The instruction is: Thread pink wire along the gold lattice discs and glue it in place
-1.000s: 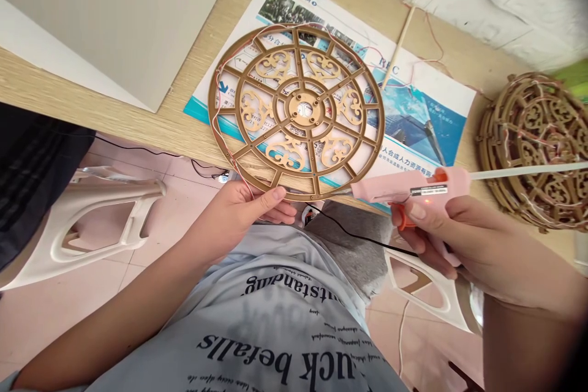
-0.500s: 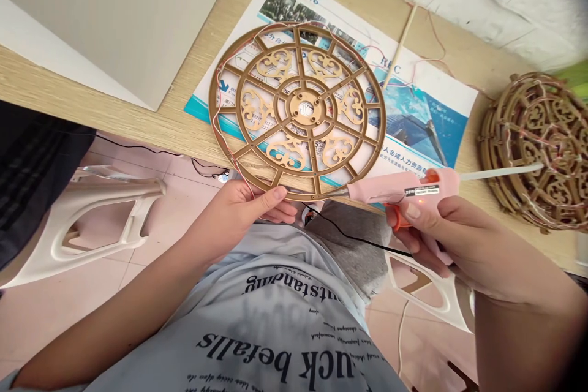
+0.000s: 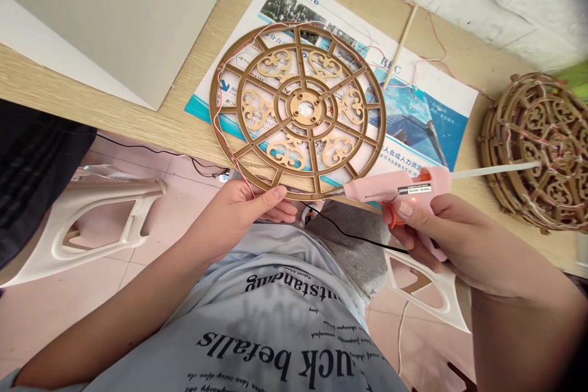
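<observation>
A round gold openwork frame [image 3: 299, 98] lies over a printed sheet [image 3: 416, 113], its near edge reaching past the table edge. A thin red and white wire [image 3: 219, 95] runs along its left and upper rim. My left hand [image 3: 245, 211] pinches the near rim, thumb on top and fingers beneath. My right hand [image 3: 427, 226] is wrapped round a pink glue gun [image 3: 379, 187] with an orange trigger. The gun's metal tip is at the near rim, right of my left thumb. A whitish glue stick [image 3: 496, 169] sticks out of its back.
Several similar gold frames [image 3: 535, 153] are stacked on the right of the wooden table [image 3: 184, 98]. A grey panel [image 3: 119, 6] covers the upper left. White plastic stools [image 3: 101, 214] stand below. A thin stick [image 3: 400, 46] lies across the sheet.
My right hand and the glue gun have moved slightly left, the tip shifting along the near rim toward my left thumb. My left hand and the frame have hardly moved.
</observation>
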{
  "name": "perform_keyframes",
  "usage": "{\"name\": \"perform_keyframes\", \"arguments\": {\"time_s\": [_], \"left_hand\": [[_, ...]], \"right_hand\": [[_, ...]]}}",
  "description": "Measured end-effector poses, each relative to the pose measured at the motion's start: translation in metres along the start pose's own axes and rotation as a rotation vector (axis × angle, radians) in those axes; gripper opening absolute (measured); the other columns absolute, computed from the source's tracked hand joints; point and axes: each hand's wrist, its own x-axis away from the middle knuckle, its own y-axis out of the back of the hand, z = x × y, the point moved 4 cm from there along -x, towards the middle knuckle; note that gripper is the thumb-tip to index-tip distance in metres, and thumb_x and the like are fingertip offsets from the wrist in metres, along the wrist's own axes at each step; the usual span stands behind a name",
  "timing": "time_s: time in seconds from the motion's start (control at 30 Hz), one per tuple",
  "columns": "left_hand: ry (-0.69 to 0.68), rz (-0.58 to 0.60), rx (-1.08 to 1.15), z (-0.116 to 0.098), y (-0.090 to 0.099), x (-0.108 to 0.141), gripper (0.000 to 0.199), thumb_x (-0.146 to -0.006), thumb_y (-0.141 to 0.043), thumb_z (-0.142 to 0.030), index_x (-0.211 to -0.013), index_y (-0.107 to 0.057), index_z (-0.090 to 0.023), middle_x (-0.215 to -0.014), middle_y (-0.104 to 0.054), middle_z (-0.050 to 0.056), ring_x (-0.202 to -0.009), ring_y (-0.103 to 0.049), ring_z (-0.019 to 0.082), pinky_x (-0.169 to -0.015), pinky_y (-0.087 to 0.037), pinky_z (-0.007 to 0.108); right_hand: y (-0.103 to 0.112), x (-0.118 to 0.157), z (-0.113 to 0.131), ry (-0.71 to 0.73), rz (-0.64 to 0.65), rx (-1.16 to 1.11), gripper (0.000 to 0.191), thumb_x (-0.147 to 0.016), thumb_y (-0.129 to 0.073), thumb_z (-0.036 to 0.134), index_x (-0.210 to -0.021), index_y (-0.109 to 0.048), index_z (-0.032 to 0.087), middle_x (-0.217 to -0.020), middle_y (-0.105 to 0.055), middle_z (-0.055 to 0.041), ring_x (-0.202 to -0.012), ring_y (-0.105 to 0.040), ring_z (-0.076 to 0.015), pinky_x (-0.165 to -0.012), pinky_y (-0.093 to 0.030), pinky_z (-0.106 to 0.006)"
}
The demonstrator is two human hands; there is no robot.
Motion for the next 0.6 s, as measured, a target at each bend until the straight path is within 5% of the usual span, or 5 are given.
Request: {"name": "perform_keyframes", "arguments": {"time_s": [0.6], "left_hand": [[-0.01, 0.001, 0.019, 0.002, 0.0, -0.001, 0.038, -0.094, -0.083, -0.057, -0.1, -0.087, -0.019, -0.095, -0.084, 0.008, -0.085, -0.083, 0.018, -0.08, -0.067, 0.02]], "right_hand": [[0.003, -0.003, -0.003, 0.005, -0.005, 0.049, 0.073, -0.092, -0.067, 0.084, -0.065, -0.069, 0.016, -0.047, -0.05, -0.0022, -0.042, -0.04, -0.0072, -0.042, -0.026, -0.022]]}}
